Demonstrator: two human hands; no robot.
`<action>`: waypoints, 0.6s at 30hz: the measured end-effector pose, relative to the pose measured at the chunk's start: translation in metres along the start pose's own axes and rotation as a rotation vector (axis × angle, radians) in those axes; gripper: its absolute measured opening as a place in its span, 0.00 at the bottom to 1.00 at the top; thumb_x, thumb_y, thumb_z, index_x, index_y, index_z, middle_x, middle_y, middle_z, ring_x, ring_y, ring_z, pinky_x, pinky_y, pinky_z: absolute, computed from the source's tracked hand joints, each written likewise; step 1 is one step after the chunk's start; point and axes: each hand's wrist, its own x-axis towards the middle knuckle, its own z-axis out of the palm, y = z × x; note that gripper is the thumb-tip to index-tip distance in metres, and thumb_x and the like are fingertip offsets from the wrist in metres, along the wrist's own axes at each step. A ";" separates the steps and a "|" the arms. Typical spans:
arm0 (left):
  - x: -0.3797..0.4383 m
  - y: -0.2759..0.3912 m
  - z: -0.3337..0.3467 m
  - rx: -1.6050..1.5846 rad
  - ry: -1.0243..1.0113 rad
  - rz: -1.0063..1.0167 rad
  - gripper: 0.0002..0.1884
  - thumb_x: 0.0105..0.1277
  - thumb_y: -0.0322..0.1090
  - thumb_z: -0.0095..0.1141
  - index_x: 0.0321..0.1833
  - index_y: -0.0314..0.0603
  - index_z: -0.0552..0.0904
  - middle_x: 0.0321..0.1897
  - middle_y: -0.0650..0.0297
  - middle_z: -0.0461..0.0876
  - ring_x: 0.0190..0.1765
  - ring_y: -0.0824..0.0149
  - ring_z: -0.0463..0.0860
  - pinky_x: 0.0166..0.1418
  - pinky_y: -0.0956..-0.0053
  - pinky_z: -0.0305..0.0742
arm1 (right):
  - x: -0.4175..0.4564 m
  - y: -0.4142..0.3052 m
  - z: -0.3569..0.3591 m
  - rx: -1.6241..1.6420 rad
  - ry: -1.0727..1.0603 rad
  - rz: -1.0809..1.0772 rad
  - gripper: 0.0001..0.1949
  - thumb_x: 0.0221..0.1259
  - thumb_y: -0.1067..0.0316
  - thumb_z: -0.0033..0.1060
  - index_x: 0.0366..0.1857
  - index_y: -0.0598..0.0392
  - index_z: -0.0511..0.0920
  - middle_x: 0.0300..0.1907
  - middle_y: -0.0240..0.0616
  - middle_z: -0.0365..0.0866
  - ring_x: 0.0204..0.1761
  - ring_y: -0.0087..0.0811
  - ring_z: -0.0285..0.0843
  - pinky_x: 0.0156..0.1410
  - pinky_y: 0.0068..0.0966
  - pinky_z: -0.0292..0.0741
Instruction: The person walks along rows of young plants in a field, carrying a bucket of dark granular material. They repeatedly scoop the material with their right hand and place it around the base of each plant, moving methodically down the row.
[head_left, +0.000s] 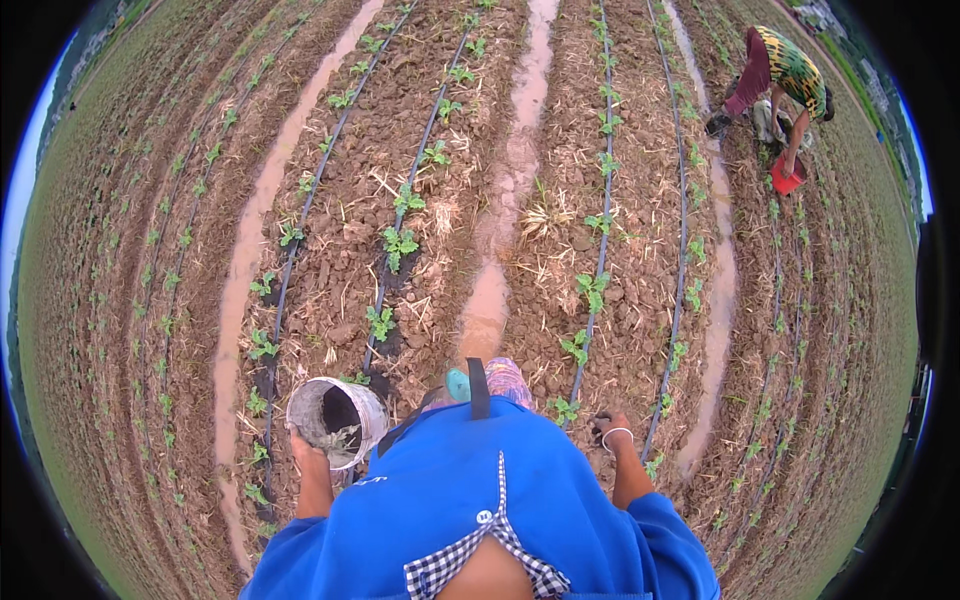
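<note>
My left hand grips a whitish plastic bucket by its side. The bucket is tilted, and its mouth shows dark, soil-like material inside. On the other side of my body, my right hand hangs over the bed with dark-smeared, curled fingers and a pale band at the wrist. Whether anything is inside those fingers is hidden. A leafy seedling grows to the left of that hand, beside a black drip line. Dark material lies around a seedling ahead of the bucket.
A water-filled furrow runs ahead from my feet between planted beds; further wet furrows lie on both sides. Straw and clods cover the soil. At upper right, a co-worker bends over with a hand at a red bucket.
</note>
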 end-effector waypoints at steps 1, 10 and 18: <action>-0.001 0.007 0.010 0.018 0.029 -0.006 0.32 0.66 0.58 0.54 0.65 0.42 0.73 0.62 0.58 0.75 0.64 0.56 0.73 0.70 0.58 0.64 | 0.001 -0.002 -0.001 0.038 0.000 0.022 0.13 0.59 0.70 0.61 0.47 0.63 0.81 0.27 0.42 0.85 0.24 0.33 0.83 0.27 0.27 0.78; -0.057 0.074 0.198 0.071 -0.092 0.069 0.20 0.64 0.58 0.57 0.46 0.51 0.80 0.31 0.67 0.82 0.23 0.67 0.76 0.22 0.73 0.71 | 0.060 -0.151 -0.007 -0.152 0.189 -0.196 0.14 0.51 0.63 0.65 0.40 0.58 0.85 0.35 0.47 0.87 0.37 0.37 0.86 0.48 0.31 0.79; -0.060 0.067 0.401 0.053 -0.312 0.086 0.18 0.65 0.51 0.59 0.46 0.45 0.81 0.28 0.64 0.81 0.23 0.66 0.78 0.22 0.70 0.74 | 0.153 -0.405 0.050 -0.164 -0.012 -0.700 0.17 0.54 0.61 0.66 0.44 0.62 0.84 0.33 0.45 0.86 0.32 0.30 0.84 0.39 0.28 0.79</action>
